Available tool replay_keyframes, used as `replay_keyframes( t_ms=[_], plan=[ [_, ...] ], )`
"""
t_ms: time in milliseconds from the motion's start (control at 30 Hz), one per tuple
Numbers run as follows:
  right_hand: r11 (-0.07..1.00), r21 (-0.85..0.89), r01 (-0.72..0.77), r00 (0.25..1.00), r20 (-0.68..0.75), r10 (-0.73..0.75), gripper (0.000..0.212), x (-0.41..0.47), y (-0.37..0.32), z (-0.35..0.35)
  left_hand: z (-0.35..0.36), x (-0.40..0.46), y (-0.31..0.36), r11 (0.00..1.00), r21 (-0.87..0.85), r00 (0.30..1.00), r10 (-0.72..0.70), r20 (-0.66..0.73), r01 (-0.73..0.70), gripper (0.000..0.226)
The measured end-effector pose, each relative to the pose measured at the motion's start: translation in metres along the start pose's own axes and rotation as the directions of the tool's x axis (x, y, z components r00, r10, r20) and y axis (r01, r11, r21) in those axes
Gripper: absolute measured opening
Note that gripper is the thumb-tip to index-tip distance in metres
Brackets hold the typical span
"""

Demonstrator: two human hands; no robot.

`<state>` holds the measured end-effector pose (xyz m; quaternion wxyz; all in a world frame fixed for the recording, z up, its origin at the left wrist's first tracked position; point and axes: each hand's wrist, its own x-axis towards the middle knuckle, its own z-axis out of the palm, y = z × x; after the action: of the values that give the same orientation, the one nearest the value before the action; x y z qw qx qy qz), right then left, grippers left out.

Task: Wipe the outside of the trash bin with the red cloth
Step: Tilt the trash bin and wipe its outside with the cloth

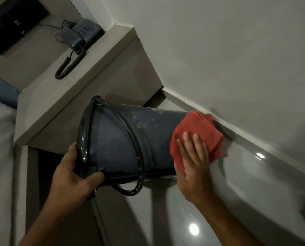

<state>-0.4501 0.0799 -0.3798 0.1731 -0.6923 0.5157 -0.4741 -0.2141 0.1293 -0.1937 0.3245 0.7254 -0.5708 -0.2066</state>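
Left hand [73, 173]: gripping the trash bin [123, 144] rim, lower left.
Right hand [192, 157]: pressing the red cloth [196, 128] flat.
Bin: lying sideways, bottom pointing right.

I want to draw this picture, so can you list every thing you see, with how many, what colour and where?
trash bin: one, dark grey, tipped on its side in the middle, white smudges on its wall
cloth: one, red, pressed on the bin near its bottom end
telephone: one, dark grey, on the shelf, upper left, curly cord hanging
shelf: one, beige, left of the bin
wall: white, upper right
floor: grey, shiny, lower right
left hand: holds the bin's rim
right hand: flat on the cloth
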Motion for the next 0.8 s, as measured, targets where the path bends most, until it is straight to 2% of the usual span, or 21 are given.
replay_keyframes(
  t_ms=[67, 100, 200, 267, 333, 400, 433, 500, 533, 600, 633, 700, 800],
  plan=[
    [0.998, 0.019, -0.062, 0.998, -0.001, 0.062, 0.049, 0.016, -0.015, -0.002, -0.001, 0.001, -0.003, 1.0, -0.007, 1.0, 0.011, 0.006, -0.011, 0.07],
    [0.998, 0.047, -0.044, 0.998, 0.038, 0.042, 0.05, 0.031, -0.027, -0.002, -0.002, 0.0, -0.004, 1.0, 0.001, 1.0, 0.015, 0.011, -0.015, 0.071],
    [0.978, 0.148, 0.147, 0.97, 0.174, -0.172, 0.053, 0.085, -0.066, 0.001, 0.0, -0.004, 0.0, 0.995, 0.019, 0.995, 0.093, 0.021, -0.094, 0.08],
    [0.955, 0.159, 0.251, 0.943, 0.184, -0.279, 0.051, 0.108, -0.076, 0.004, 0.002, -0.002, 0.002, 0.982, 0.071, 0.984, 0.172, 0.044, -0.175, 0.083],
    [0.947, 0.127, 0.294, 0.936, 0.163, -0.312, 0.052, 0.108, -0.068, 0.004, 0.002, 0.002, 0.001, 0.969, 0.136, 0.979, 0.199, 0.05, -0.204, 0.087],
    [0.963, 0.086, 0.254, 0.962, 0.081, -0.261, 0.052, 0.088, -0.043, -0.002, 0.0, 0.003, -0.002, 0.961, 0.186, 0.979, 0.2, 0.031, -0.203, 0.095],
    [0.98, 0.07, 0.186, 0.982, 0.013, -0.188, 0.051, 0.074, -0.025, -0.007, 0.0, 0.002, -0.004, 0.959, 0.2, 0.979, 0.2, 0.026, -0.201, 0.098],
    [0.995, 0.09, -0.041, 0.997, -0.069, 0.047, 0.051, 0.049, 0.01, -0.02, 0.001, 0.0, -0.005, 0.957, 0.202, 0.978, 0.208, 0.026, -0.209, 0.1],
    [0.984, 0.11, -0.137, 0.988, -0.059, 0.144, 0.053, 0.042, 0.021, -0.026, 0.001, 0.0, -0.004, 0.955, 0.201, 0.976, 0.216, 0.03, -0.218, 0.099],
    [0.967, 0.11, -0.23, 0.972, -0.021, 0.233, 0.052, 0.041, 0.024, -0.029, -0.001, 0.002, -0.001, 0.946, 0.223, 0.972, 0.229, 0.05, -0.235, 0.099],
    [0.97, 0.102, -0.221, 0.975, -0.01, 0.223, 0.052, 0.047, 0.015, -0.028, 0.0, 0.002, 0.001, 0.941, 0.237, 0.971, 0.234, 0.056, -0.24, 0.099],
    [0.986, 0.139, -0.096, 0.995, 0.018, 0.094, 0.05, 0.062, -0.017, -0.02, 0.002, -0.002, 0.003, 0.931, 0.252, 0.965, 0.259, 0.05, -0.263, 0.099],
    [0.918, 0.394, 0.035, 0.998, 0.032, -0.052, 0.053, 0.067, -0.053, -0.008, 0.003, -0.011, -0.001, 0.871, 0.334, 0.932, 0.354, 0.081, -0.36, 0.101]
  ],
)
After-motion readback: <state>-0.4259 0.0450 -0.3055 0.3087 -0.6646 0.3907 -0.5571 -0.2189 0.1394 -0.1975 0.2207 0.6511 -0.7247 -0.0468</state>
